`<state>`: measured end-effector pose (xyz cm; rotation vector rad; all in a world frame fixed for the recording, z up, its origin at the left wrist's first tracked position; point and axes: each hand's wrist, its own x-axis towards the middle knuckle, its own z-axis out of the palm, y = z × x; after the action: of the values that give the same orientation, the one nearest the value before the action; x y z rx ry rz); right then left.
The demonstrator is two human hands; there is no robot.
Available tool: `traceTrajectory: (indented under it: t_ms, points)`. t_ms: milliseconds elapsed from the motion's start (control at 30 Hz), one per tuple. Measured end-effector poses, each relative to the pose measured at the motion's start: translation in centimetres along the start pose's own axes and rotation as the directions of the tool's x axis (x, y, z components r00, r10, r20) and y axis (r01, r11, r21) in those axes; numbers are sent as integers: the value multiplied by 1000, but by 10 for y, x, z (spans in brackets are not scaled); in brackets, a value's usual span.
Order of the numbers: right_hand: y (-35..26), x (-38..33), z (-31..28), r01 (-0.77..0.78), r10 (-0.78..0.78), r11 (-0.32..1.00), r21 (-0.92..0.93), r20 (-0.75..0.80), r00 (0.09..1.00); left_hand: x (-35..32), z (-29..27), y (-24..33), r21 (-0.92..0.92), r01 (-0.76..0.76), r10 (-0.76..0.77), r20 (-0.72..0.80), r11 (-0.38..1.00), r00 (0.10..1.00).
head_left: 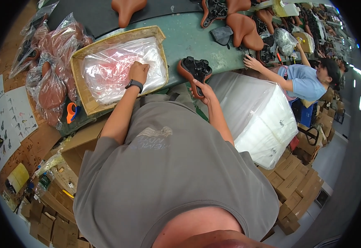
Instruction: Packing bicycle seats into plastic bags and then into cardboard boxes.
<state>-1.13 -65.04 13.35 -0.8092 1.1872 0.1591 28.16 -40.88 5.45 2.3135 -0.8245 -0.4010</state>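
Note:
My right hand (205, 91) grips a brown bicycle saddle (193, 69) by its narrow nose. The saddle's underside, with black rails and fittings, faces up. My left hand (139, 72), with a dark watch at the wrist, is closed over a pile of clear plastic bags (106, 76). Whatever its curled fingers hold is hidden. The bags lie in an open cardboard box (79, 89) on the green worktable (180, 39).
Saddles wrapped in clear plastic (52, 89) are heaped left of the box, near an orange-and-blue tape dispenser (71, 112). More brown saddles (243, 31) lie at the far right. A white-wrapped stack (263, 120) stands at my right, with a co-worker (302, 80) beyond it.

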Motion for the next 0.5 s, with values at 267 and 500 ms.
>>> traceTrajectory:
  t_ms: [267,500]
  points:
    - [-35,-85,90,339,-354,935,104,302,885,-41,-112,56,-248,72,-94,-78,966,993]
    - [-78,-61,184,167,-168,984,64,648,743,-75,-129,22,-889,373,-160,422,-267,892]
